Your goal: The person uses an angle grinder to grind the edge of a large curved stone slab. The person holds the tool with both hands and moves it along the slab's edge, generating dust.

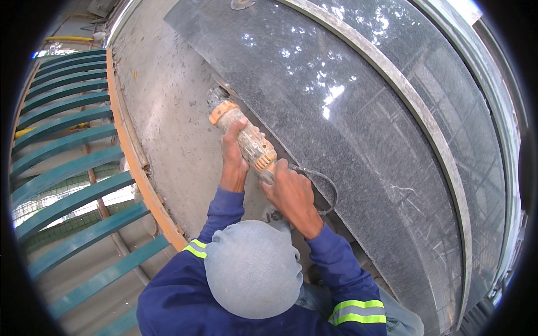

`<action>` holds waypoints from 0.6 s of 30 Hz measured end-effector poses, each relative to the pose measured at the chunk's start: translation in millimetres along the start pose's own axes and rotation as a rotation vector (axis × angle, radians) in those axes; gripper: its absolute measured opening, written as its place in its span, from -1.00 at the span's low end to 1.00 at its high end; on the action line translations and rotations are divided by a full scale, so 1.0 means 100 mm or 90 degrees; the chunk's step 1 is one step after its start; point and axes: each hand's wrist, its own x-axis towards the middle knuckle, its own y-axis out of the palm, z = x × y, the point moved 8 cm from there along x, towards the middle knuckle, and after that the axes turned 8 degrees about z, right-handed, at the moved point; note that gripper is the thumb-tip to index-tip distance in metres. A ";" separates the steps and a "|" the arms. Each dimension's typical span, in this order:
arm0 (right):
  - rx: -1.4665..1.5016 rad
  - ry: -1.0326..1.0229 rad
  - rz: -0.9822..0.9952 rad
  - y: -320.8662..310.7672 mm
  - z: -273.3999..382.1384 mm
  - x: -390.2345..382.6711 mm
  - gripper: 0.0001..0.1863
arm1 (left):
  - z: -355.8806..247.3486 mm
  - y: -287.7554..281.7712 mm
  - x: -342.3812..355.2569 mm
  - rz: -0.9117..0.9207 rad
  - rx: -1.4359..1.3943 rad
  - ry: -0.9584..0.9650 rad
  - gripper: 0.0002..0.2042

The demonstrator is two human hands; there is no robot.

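A dusty orange angle grinder (255, 143) is held in both hands near the middle of the head view. My left hand (233, 159) wraps round the side of its body, with the thumb lying along the casing. Farther back, my right hand (291, 195) is closed on the rear grip. The grinder's head points away from me, and its disc (225, 85) is at the lower left edge of a dark polished stone slab (336, 151); whether it touches cannot be made out. A grey power cord (336, 193) loops out beside my right wrist.
More stone slabs (431, 84) lie to the right, behind a pale rounded edge strip (414, 103). On the left runs a railing of green bars (73, 162) with an orange rail (126, 129). Dusty concrete floor (162, 84) lies between railing and slab.
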 end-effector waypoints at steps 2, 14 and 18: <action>0.002 -0.004 0.000 0.01 0.00 -0.01 -0.54 | -0.02 -0.01 -0.02 -0.003 -0.002 0.010 -0.61; -0.010 -0.025 -0.016 0.05 0.04 0.18 -0.60 | -0.11 -0.04 0.15 0.003 0.003 0.027 -0.61; -0.022 -0.010 -0.017 0.03 0.01 0.13 -0.60 | -0.04 -0.05 0.13 -0.002 0.014 0.022 -0.62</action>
